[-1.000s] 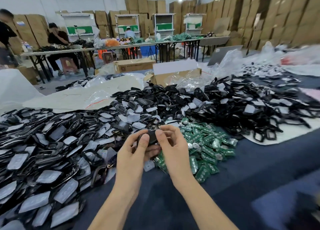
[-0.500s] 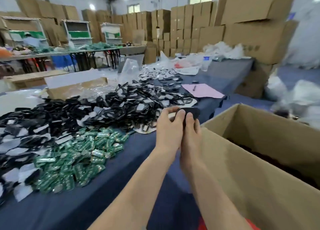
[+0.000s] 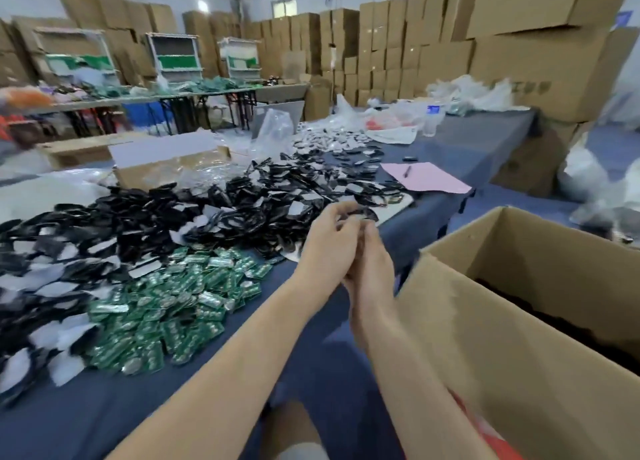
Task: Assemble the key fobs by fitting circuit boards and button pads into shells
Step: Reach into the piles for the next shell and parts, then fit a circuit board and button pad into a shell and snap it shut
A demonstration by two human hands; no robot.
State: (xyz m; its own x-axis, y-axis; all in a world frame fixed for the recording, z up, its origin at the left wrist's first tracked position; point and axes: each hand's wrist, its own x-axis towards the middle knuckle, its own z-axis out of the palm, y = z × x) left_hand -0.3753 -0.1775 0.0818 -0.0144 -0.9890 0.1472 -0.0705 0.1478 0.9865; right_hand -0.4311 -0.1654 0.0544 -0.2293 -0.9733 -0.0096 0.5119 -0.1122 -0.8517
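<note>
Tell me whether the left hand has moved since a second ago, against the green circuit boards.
Yes. The left hand was at the left edge of the green circuit boards; now it is right of them, near the cardboard box.

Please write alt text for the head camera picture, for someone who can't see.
A person's left hand and right hand meet above a blue-covered table; anything between them is blurred. Heaped black plastic shells and green circuit boards lie left, an open brown cardboard box right.

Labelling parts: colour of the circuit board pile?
Circuit board pile is green; head view shows it.
</note>
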